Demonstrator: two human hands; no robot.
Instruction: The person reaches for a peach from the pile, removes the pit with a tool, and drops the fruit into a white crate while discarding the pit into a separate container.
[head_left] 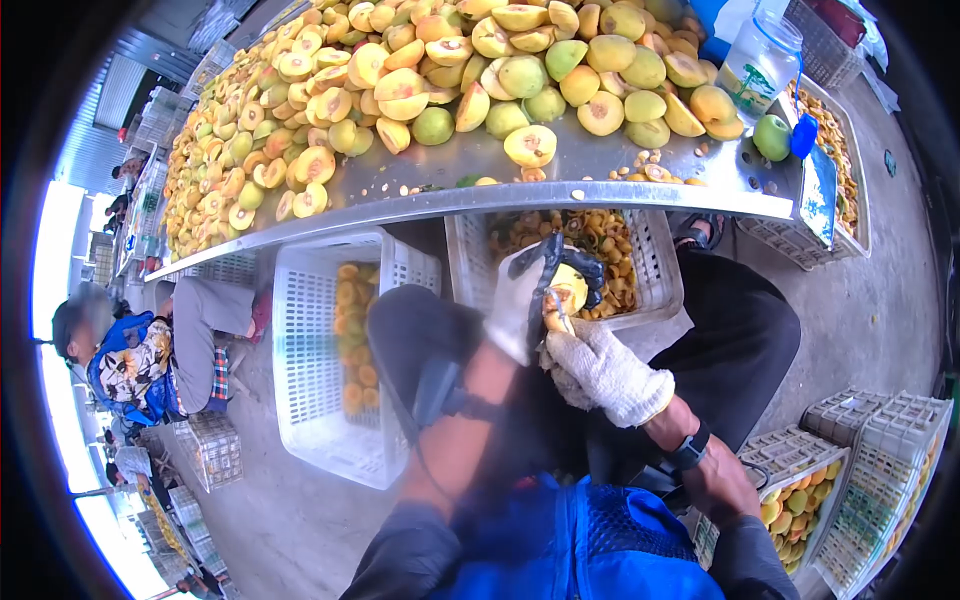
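Note:
My left hand [532,290], in a white glove with black fingers, is closed around a yellow fruit [570,286] above my lap. My right hand [603,370], in a white knit glove, grips a small tool [562,312] whose tip touches the fruit's reddish-brown middle. Much of the tool is hidden by the glove. Below and beyond the hands sits a white crate [660,262] of cut fruit pieces [612,245]. Past it, halved fruits [400,90] are heaped on a metal table [440,180].
A white crate [300,350] with fruit stands at my left. On the table's right are a clear jar [755,70] and a green fruit [771,137]. Crates of fruit [800,500] stand at lower right. A seated person [140,365] is at far left.

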